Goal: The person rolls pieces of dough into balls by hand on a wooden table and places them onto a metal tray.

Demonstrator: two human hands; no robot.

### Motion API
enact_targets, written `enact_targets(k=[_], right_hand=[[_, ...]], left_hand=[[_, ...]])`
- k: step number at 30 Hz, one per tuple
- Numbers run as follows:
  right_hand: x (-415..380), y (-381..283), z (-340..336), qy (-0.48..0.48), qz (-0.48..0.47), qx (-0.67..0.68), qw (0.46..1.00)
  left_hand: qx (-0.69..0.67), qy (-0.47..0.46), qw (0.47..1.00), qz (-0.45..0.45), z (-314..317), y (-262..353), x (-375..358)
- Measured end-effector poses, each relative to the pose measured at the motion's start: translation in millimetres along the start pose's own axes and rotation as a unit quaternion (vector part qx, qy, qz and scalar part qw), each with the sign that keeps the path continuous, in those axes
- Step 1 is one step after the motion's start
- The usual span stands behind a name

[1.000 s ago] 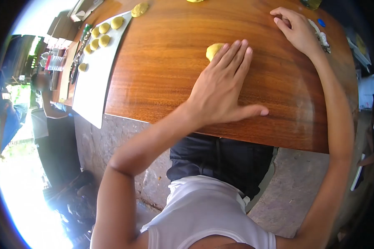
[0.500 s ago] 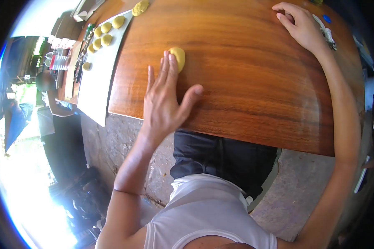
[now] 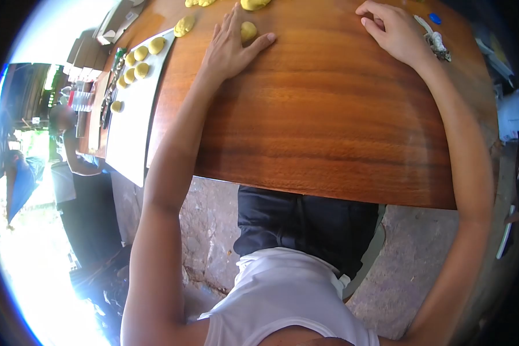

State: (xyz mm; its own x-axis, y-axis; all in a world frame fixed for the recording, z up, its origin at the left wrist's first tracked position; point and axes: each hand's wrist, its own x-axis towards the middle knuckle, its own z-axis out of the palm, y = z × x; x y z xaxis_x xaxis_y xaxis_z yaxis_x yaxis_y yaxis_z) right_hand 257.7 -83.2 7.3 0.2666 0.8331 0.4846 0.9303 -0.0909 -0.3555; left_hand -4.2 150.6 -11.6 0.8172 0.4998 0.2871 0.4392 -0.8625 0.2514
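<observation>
My left hand lies palm down over the wooden tabletop, its fingers stretched out and thumb spread. A small yellow dough ball sits between the fingers and the thumb, right at the hand's inner side. Just beyond the fingertips is a bigger yellow dough lump, cut off by the top of the view. At the far right my right hand rests on the table, holding nothing, with fingers loosely bent and a gap between thumb and forefinger.
Several dough balls stand on a white board to the left. More dough lies by the board's top corner. A crumpled cloth and blue cap are beside my right hand. Another person is at far left.
My left hand has moved forward, away from my body, and the dough ball is farther up the table with it. The ball looks rounder now. My right hand stays resting on the table.
</observation>
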Motion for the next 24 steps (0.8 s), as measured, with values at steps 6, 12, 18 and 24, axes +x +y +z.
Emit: enact_targets(k=[6, 12, 18, 24], right_hand=[[4.9, 5.9, 6.2, -0.014, 0.026, 0.002, 1.000], [8.4, 26.9, 16.6, -0.048, 0.014, 0.040, 0.998], [1.4, 9.7, 5.4, 0.018, -0.025, 0.005, 0.999], [0.5, 0.7, 2.0, -0.006, 0.004, 0.017, 1.000]], left_hand=[[-0.007, 0.038, 0.999, 0.009, 10.9, 15.3, 6.7], [-0.128, -0.052, 0.990, -0.033, -11.0, 81.0, -43.1], [-0.256, -0.118, 0.954, 0.103, -26.6, 130.3, -121.0], [-0.134, -0.116, 0.984, 0.016, -44.5, 100.5, -165.0]])
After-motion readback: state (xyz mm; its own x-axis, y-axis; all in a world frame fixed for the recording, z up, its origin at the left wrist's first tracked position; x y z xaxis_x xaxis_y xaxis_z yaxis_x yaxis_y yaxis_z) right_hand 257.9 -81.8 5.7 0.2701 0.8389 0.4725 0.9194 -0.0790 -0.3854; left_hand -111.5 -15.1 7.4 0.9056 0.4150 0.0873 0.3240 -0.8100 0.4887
